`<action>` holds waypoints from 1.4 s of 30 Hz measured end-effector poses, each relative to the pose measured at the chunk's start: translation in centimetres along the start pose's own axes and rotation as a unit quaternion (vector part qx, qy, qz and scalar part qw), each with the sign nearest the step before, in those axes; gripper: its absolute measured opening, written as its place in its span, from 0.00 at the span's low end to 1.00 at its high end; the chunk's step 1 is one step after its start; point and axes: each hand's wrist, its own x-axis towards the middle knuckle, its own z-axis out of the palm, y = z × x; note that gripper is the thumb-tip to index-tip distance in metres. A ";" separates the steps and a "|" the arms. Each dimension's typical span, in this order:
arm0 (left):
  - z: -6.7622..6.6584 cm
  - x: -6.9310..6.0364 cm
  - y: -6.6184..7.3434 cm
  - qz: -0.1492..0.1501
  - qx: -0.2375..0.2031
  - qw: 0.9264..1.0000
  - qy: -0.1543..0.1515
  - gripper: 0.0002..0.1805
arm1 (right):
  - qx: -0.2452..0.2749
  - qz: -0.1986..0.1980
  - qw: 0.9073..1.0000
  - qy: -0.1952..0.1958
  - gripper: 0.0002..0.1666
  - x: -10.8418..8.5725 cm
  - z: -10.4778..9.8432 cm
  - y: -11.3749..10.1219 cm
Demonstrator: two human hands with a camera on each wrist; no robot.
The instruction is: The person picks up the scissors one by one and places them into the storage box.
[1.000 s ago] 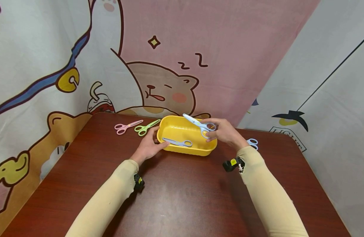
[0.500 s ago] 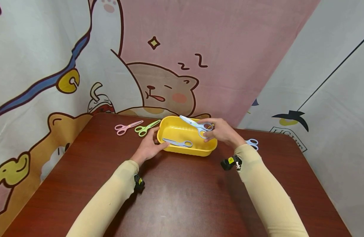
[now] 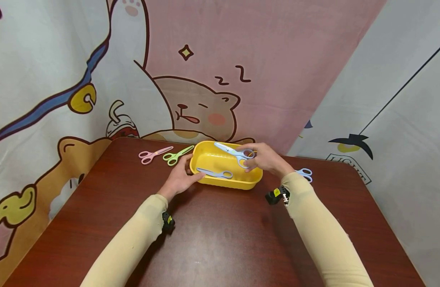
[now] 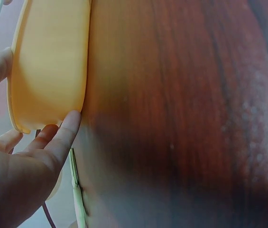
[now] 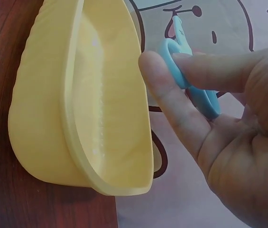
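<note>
Scissors (image 3: 236, 152) pinched by the right grip (image 3: 265, 158) seem ready to lower into the tub (image 3: 228, 183) the left grip (image 3: 178, 175) holds.

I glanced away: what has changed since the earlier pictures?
The right hand, holding the light-blue scissors at the yellow basin, has shifted slightly to the person's left and lower in the head view. Nothing was newly gripped or released. The left hand, the basin, the blue scissors inside, the pink scissors and green scissors stayed put.
</note>
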 end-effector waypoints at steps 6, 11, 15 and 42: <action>0.0 -0.1 0.1 -0.002 -0.002 1.000 -0.001 0.49 | -0.011 0.001 1.000 -0.006 0.32 0.2 0.2 -0.1; 0.0 0.0 0.1 -0.004 0.001 1.000 -0.001 0.49 | -0.024 -0.003 1.000 -0.010 0.31 0.6 0.3 0.0; 0.0 0.0 0.2 -0.004 0.001 1.000 -0.001 0.48 | -0.034 -0.006 0.999 -0.012 0.29 0.8 0.4 0.0; 0.0 -0.2 0.3 -0.007 -0.001 1.000 -0.001 0.48 | -0.048 0.006 0.998 -0.041 0.30 2.2 1.7 -0.3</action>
